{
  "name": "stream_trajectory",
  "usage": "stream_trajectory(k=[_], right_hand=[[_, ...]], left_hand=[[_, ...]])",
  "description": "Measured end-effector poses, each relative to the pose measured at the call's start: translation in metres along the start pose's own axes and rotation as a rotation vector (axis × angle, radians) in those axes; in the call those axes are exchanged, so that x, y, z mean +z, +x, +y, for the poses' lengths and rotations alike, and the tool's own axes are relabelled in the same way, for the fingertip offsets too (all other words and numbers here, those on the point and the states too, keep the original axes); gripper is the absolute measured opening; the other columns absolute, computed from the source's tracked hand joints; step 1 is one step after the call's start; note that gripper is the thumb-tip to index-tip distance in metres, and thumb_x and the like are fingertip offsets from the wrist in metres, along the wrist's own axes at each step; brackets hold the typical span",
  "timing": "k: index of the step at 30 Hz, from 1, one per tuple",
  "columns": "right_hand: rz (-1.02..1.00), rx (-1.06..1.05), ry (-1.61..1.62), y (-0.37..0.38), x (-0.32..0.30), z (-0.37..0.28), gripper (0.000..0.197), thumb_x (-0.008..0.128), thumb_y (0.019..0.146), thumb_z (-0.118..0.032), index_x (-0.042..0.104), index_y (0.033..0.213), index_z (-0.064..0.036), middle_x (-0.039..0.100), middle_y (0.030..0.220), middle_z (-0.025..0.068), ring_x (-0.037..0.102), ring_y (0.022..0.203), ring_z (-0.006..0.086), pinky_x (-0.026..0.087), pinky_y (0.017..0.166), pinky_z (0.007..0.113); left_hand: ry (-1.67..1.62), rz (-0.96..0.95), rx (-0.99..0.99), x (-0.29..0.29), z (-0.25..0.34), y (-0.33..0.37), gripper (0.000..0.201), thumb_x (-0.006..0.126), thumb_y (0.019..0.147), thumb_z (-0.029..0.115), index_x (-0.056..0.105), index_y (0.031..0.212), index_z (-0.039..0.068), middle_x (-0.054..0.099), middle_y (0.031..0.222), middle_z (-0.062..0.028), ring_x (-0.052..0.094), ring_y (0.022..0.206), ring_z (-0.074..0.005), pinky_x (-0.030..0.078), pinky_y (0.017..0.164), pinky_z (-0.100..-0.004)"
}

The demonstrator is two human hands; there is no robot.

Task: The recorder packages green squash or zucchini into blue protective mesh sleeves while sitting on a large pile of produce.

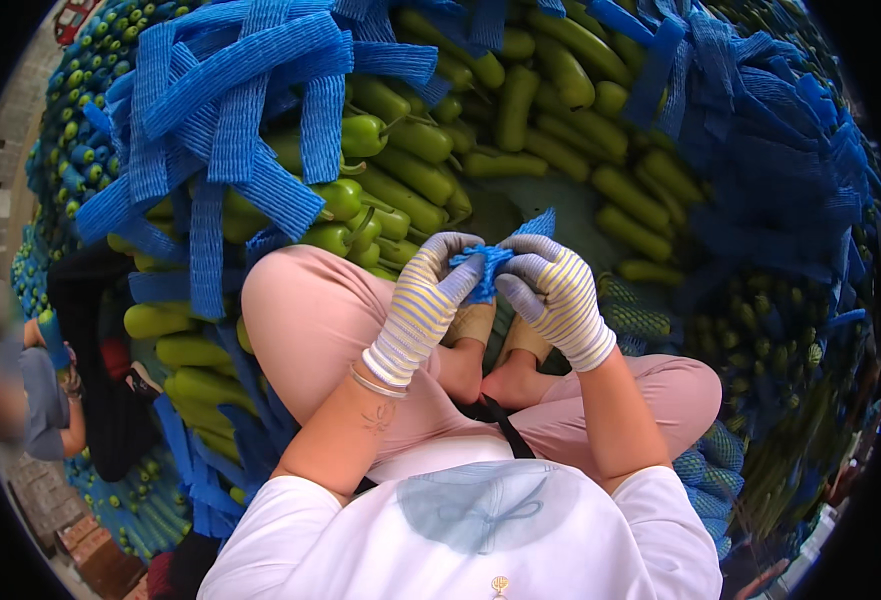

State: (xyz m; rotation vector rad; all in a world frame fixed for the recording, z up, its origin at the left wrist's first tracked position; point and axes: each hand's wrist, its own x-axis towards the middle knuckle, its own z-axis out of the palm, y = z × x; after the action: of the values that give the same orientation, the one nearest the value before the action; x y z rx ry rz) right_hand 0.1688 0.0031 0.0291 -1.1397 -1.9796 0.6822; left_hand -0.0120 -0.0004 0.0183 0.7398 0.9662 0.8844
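A small bunched piece of blue foam net sleeve (484, 268) is pinched between my two hands above my crossed legs. My left hand (418, 303), in a striped glove with grey fingertips, grips its left side with thumb and fingers. My right hand (562, 292), gloved the same way, closes on its right side, and a blue end sticks up past the fingers. Long green vegetables (410, 175) with stems lie heaped just beyond my hands. Flat blue net sleeves (250, 85) are piled over them on the far left.
More flat blue sleeves (760, 110) lie in a heap at the far right. Green vegetables in netting (715, 470) are stacked beside my right knee, and loose ones (205, 390) beside my left. Another person (45, 390) sits at the left edge, next to more netted vegetables (70, 130).
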Motion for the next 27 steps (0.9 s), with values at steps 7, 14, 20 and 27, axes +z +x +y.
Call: stream_trajectory(k=[7,14,20,27], right_hand=[[0.234,0.562,0.993,-0.051,0.018,-0.042,0.042,0.069,0.08,-0.018,0.053,0.114,0.0007,0.055,0.111,0.0089,0.054,0.098,0.0138,0.042,0.089,0.027],[0.214,0.598,0.523,-0.079,0.014,-0.014,0.022,0.062,0.082,-0.007,0.062,0.102,-0.0004,0.064,0.087,0.0079,0.058,0.079,0.0125,0.048,0.072,0.026],[0.231,0.751,1.102,-0.07,0.027,-0.033,0.016,0.06,0.079,0.001,0.06,0.095,-0.0006,0.062,0.082,0.003,0.053,0.073,0.0079,0.046,0.066,0.022],[0.322,0.555,0.528,-0.081,0.026,-0.049,0.014,0.056,0.083,-0.001,0.06,0.096,0.0014,0.06,0.08,0.0024,0.051,0.07,0.0075,0.044,0.064,0.021]], left_hand=[[0.128,-0.115,0.199,0.028,-0.024,-0.04,0.016,0.058,0.086,0.004,0.055,0.101,0.003,0.057,0.091,-0.0003,0.054,0.081,-0.0057,0.046,0.071,-0.0191],[0.048,-0.008,0.082,0.013,-0.003,-0.06,0.01,0.057,0.087,0.006,0.058,0.097,0.004,0.059,0.086,0.0003,0.055,0.078,-0.0065,0.045,0.07,-0.019],[0.423,-0.607,0.579,0.064,0.013,-0.103,0.027,0.056,0.084,0.009,0.058,0.11,0.0,0.06,0.11,-0.0133,0.055,0.105,-0.0273,0.039,0.095,-0.0375],[1.326,-0.123,0.469,0.033,-0.015,-0.061,0.029,0.052,0.079,0.005,0.059,0.107,0.002,0.061,0.098,-0.0168,0.057,0.095,-0.0362,0.046,0.085,-0.0392]])
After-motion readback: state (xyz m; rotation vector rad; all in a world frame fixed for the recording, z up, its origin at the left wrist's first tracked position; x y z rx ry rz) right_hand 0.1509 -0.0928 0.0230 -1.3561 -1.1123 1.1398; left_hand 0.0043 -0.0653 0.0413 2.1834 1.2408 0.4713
